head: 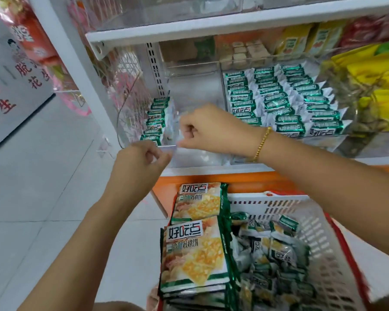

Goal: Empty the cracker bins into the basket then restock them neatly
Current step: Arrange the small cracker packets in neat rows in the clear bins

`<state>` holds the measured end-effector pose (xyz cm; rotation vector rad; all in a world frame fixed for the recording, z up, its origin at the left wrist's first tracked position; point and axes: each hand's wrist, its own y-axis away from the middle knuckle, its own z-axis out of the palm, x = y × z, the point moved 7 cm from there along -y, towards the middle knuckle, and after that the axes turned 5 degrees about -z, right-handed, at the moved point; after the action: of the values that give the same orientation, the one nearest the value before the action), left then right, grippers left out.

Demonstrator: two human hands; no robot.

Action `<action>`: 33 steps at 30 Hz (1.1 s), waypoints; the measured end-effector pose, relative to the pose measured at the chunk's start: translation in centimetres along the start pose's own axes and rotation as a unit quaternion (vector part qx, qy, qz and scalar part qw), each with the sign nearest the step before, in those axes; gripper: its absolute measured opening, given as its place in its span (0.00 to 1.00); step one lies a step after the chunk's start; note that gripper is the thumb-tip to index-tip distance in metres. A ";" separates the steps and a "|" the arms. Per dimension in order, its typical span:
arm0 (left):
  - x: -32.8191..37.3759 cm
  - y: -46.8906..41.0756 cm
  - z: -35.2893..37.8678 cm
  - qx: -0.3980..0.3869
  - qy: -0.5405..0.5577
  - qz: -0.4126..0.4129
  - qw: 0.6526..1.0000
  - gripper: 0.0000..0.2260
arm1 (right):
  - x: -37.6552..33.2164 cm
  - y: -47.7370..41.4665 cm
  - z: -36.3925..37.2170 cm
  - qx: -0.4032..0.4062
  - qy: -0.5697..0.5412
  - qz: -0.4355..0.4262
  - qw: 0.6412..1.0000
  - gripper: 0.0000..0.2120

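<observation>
Mid-restock, we judge: at frame centre our curled left hand (142,159) and right hand (206,131) seem to pinch a blurred cracker packet (166,149) over the part-filled bin (197,159); next, seat it upright, then revisit the lower-right basket (256,199).

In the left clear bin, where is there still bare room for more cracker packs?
Left bin: bare from its single row of packs at the left wall across to the right bin, which is crowded full.
</observation>
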<state>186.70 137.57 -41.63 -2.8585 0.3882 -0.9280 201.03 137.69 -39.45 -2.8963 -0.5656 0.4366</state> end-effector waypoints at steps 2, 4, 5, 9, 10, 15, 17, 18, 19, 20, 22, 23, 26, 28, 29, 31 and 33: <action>2.0 1.8 0.7 -0.015 0.017 0.051 0.998 0.12 | 0.6 4.4 0.2 -0.041 -0.001 0.003 0.999 0.12; 3.8 4.1 1.9 -0.038 0.031 0.090 0.995 0.12 | 1.9 8.3 1.3 -0.095 0.014 0.018 0.995 0.10; 4.6 5.3 2.6 -0.051 0.044 0.107 0.992 0.12 | 2.8 10.0 2.4 -0.127 0.019 0.028 0.991 0.10; 8.1 11.1 6.7 -0.147 0.072 0.167 0.972 0.10 | 7.8 16.8 8.5 -0.280 -0.031 0.116 0.952 0.11; 8.9 12.4 8.0 -0.175 0.074 0.176 0.966 0.08 | 9.3 18.6 10.4 -0.310 -0.038 0.141 0.939 0.13; 9.4 17.7 16.3 -0.281 0.115 0.087 0.949 0.01 | 14.3 26.8 18.7 -0.420 -0.048 0.222 0.879 0.19; 8.0 19.2 21.0 -0.343 0.100 0.023 0.934 0.03 | 14.8 28.8 20.8 -0.455 -0.034 0.228 0.860 0.20; 7.1 19.9 23.5 -0.370 0.077 -0.001 0.926 0.05 | 14.8 29.5 21.6 -0.466 -0.030 0.226 0.855 0.17; 6.4 20.6 25.6 -0.392 0.050 -0.022 0.918 0.08 | 14.8 30.2 22.6 -0.471 -0.021 0.220 0.854 0.13; 5.6 21.2 27.4 -0.410 0.027 -0.038 0.911 0.10 | 14.9 30.8 23.6 -0.466 -0.011 0.219 0.857 0.13; 4.5 22.0 30.5 -0.434 0.008 -0.054 0.899 0.12 | 15.1 31.7 25.3 -0.453 -0.004 0.225 0.863 0.15; 4.0 22.5 31.8 -0.449 0.003 -0.057 0.892 0.12 | 15.2 32.0 25.9 -0.442 -0.006 0.231 0.867 0.12; 2.2 23.5 35.1 -0.491 -0.018 -0.062 0.869 0.13 | 15.4 32.2 26.0 -0.389 0.041 0.239 0.889 0.05; 1.1 23.5 36.5 -0.486 -0.043 -0.065 0.870 0.15 | 16.1 32.3 25.9 -0.359 0.071 0.248 0.897 0.11; 0.6 23.5 37.1 -0.485 -0.054 -0.067 0.871 0.16 | 16.3 32.4 26.2 -0.351 0.077 0.250 0.899 0.12; 0.2 23.7 38.2 -0.492 -0.076 -0.064 0.865 0.17 | 16.7 32.8 26.7 -0.354 0.075 0.261 0.895 0.13; -0.2 23.7 39.5 -0.501 -0.098 -0.055 0.858 0.18 | 17.1 32.9 27.1 -0.352 0.058 0.277 0.892 0.13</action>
<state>204.95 115.84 -77.94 -3.8915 0.9151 -0.4859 219.03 116.85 -76.24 -3.7414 0.2084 0.1141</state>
